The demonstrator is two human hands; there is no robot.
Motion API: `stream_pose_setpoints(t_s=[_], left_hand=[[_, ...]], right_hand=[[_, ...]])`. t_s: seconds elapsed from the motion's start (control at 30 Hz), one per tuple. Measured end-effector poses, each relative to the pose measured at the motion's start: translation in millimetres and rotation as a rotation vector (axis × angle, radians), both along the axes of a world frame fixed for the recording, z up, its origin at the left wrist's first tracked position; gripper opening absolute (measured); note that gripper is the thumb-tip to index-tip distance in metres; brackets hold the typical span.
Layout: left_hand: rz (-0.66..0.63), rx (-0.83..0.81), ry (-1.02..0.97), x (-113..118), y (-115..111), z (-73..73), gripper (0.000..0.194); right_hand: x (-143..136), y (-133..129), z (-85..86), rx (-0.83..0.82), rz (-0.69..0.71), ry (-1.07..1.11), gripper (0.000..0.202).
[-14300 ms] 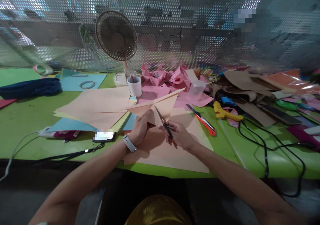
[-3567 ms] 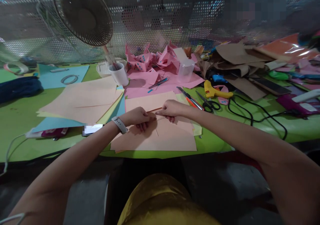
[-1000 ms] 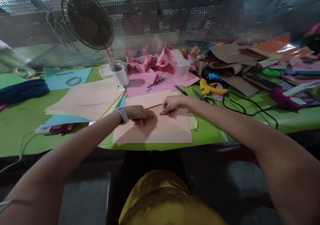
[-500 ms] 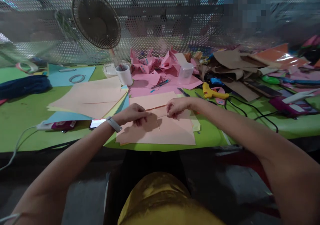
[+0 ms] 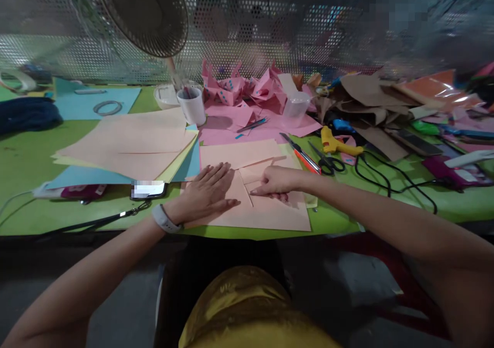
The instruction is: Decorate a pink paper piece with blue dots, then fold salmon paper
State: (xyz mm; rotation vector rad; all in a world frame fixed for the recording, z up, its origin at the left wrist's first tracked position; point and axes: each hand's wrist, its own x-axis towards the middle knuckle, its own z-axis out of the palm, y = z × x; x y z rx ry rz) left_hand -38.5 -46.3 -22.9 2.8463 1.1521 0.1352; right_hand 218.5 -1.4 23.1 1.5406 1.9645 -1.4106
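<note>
A peach sheet of paper (image 5: 285,216) lies before me on the table, with slits or fold lines across its middle. My left hand (image 5: 208,191) rests flat on its left part, fingers spread and holding nothing. On the right, my right hand (image 5: 278,180) touches the sheet with its index finger stretched out beside a short slanting line. Its other fingers are curled and partly hidden, and I see nothing held in them. Behind my hands, a narrow raised paper edge (image 5: 257,162) crosses the sheet.
Stacked peach, yellow and blue sheets (image 5: 127,137) lie at left, near a phone (image 5: 148,189). A box cutter (image 5: 303,155), scissors (image 5: 330,163) and a yellow glue gun (image 5: 339,143) lie at right. A white cup (image 5: 192,106), folded pink paper (image 5: 231,90) and a fan (image 5: 144,13) are behind.
My left hand has gone from curled fingers to lying flat on the paper. My right hand has moved nearer me and stretched out its index finger. The view has shifted slightly.
</note>
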Motion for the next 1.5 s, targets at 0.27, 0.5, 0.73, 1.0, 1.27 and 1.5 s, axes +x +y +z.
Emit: stream_pose_setpoints(t_s=[0.27, 0.5, 0.73, 1.0, 1.27, 1.5], left_hand=[[-0.006, 0.022, -0.079, -1, -1, -3.9, 0.078], [-0.009, 0.031, -0.107, -1, -1, -0.1, 0.079], [0.003, 0.038, -0.101, 1, -2, 0.9, 0.081], [-0.014, 0.092, -0.104, -3, -2, -5.5, 0.084], [0.011, 0.137, -0.139, 2, -3, 3.2, 0.084], [-0.159, 0.16, -0.147, 5, -10, 11.4, 0.05]], right_hand=[[-9, -18, -5.5, 0.144, -0.022, 0.131, 0.03], [-11, -22, -8.1, 0.27, -0.087, 0.259, 0.02], [-15, -22, -18.2, 0.61, 0.017, 0.493, 0.017], [-23, -10, -23.0, 0.702, 0.055, 0.424, 0.034], [-29, -9, -24.1, 0.696, -0.046, 0.221, 0.013], [-30, -2, -18.9, 0.58, -0.109, 0.229, 0.013]])
